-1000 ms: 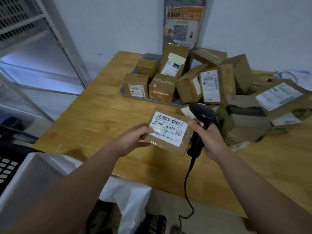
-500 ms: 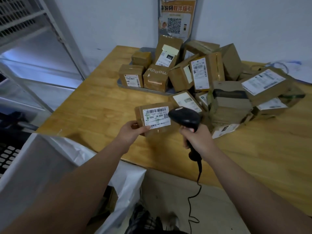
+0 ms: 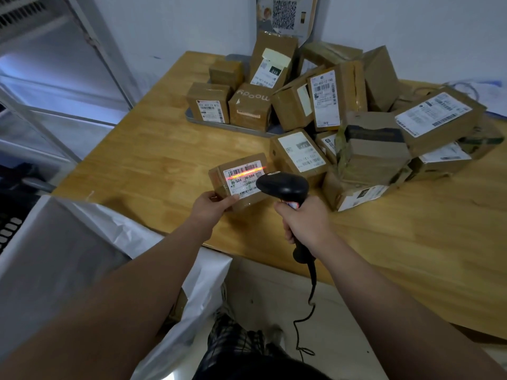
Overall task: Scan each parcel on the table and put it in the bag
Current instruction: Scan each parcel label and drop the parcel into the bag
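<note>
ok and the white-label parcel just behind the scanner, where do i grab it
The parcel lies label-up, right side packed against the pile, so likely take its left long edge, coming from the left over bare table: thumb on the label, fingers curling under.

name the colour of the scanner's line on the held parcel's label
Red-orange scan line, seen best in the head view.

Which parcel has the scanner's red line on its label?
The small parcel in the left hand, labelled J6-S04: the red line crosses its barcode. None in the pile shows one.
</note>
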The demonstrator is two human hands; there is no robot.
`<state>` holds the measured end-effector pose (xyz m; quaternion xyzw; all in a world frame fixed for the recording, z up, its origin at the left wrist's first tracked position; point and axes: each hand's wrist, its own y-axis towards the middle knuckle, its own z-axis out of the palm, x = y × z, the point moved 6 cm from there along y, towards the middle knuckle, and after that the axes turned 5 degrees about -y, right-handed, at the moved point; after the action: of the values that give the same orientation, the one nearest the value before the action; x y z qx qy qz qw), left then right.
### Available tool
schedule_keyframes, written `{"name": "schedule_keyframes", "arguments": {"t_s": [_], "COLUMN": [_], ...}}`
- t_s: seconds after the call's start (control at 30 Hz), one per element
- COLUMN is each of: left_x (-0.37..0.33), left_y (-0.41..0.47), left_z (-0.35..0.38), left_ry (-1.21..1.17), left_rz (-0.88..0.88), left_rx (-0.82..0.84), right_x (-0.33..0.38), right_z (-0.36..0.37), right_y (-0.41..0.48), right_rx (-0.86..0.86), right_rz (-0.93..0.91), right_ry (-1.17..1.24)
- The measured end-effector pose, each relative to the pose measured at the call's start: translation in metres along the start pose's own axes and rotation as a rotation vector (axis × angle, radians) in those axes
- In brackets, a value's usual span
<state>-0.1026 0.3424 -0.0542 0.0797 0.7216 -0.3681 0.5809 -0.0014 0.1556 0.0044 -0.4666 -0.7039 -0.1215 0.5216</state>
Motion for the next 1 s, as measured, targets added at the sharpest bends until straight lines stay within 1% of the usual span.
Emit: {"name": "schedule_keyframes", "arguments": {"t_s": [0.57, 0.67, 0.83, 0.93, 1.0], "left_x": [0.006, 0.006, 0.010, 0.012, 0.011], "left_y": [0.017, 0.014, 0.003, -0.009, -0.023], "left_z": [0.002, 0.001, -0.013, -0.036, -0.060], "left_ry": [0.003, -0.007, -0.029, -0.078, -0.055], "left_rz": [-0.021, -0.021, -0.032, -0.006, 0.030], "left_rx": [-0.025, -0.015, -0.020, -0.020, -0.043], "right_x": [0.000, -0.002, -0.002, 0.002, 0.004], "right_z": [-0.003, -0.001, 0.017, 0.039, 0.058], "right_y": [0.004, 0.005, -0.002, -0.010, -0.017], "right_rx": [0.001, 0.007, 0.136, 0.211, 0.231], "right_rz": [-0.030, -0.016, 0.013, -0.046, -0.094], "right_ry": [0.025, 0.075, 0.244, 0.272, 0.280]}}
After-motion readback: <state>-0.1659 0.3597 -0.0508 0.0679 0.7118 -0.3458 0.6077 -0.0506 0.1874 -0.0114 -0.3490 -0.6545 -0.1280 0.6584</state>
